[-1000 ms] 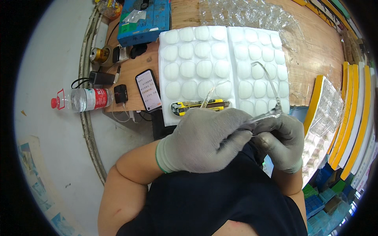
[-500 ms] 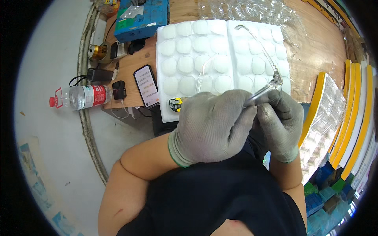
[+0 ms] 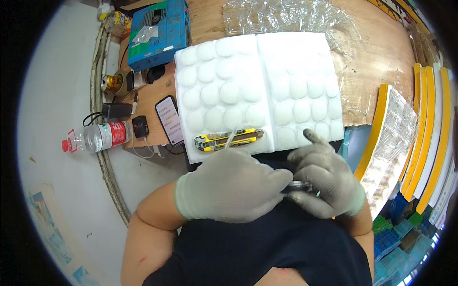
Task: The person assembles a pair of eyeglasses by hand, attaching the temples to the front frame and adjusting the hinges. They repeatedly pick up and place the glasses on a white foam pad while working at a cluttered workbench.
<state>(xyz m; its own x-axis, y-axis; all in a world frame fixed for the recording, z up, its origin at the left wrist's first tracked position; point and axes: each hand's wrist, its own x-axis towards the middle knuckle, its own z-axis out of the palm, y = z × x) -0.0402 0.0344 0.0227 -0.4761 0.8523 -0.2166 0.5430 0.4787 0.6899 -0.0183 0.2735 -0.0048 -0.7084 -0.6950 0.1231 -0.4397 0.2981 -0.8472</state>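
My left hand [image 3: 234, 188], in a grey knitted glove, is closed on a pair of clear eyeglasses [image 3: 299, 185], mostly hidden by my fingers. One transparent temple [image 3: 231, 138] sticks up past my left knuckles. My right hand [image 3: 327, 180], gloved alike, pinches the other side of the glasses with thumb and curled fingers; its index finger points up and away. Both hands are close together in front of my dark shirt. Just beyond them, a yellow and black utility knife [image 3: 245, 137] lies on the white padded sheet [image 3: 265, 95] with rounded pads.
Left of the sheet lie a phone [image 3: 169, 119] and a water bottle [image 3: 102, 136] on its side. A blue box [image 3: 160, 35] stands at the far left. Clear plastic pieces [image 3: 291, 16] cover the table's back. Yellow-edged boards and a tray of clear parts [image 3: 389, 133] stand at right.
Both hands have come down toward my body with the glasses, uncovering the utility knife. The raised temple has left its place over the sheet's right half. My right index finger has straightened.
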